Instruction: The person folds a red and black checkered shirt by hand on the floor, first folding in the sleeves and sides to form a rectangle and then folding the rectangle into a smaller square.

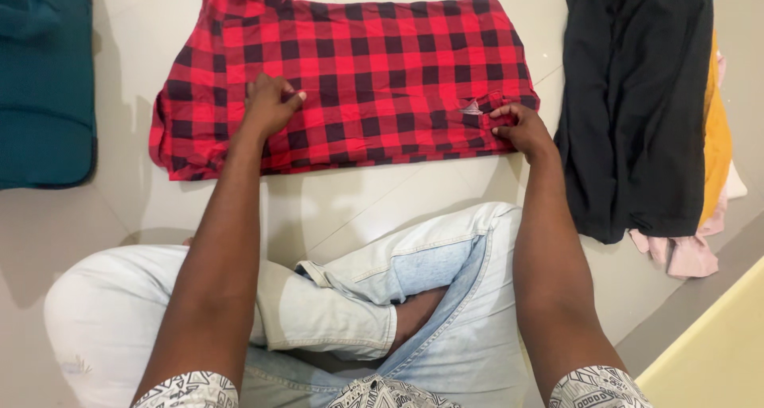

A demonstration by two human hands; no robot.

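A red and black checked shirt (374,74) lies folded flat on the pale tiled floor (358,193) in front of me. My left hand (269,106) rests knuckles-down on the shirt's left part, fingers curled and pressing the cloth. My right hand (521,128) pinches the shirt's lower right corner, where the fabric bunches up. My crossed legs in light blue jeans (382,297) fill the bottom of the view.
A dark teal garment (44,82) lies at the far left. At the right lies a black garment (637,106) on top of an orange one (718,137) and a pink one (692,253). A yellow surface (716,352) cuts the bottom right corner.
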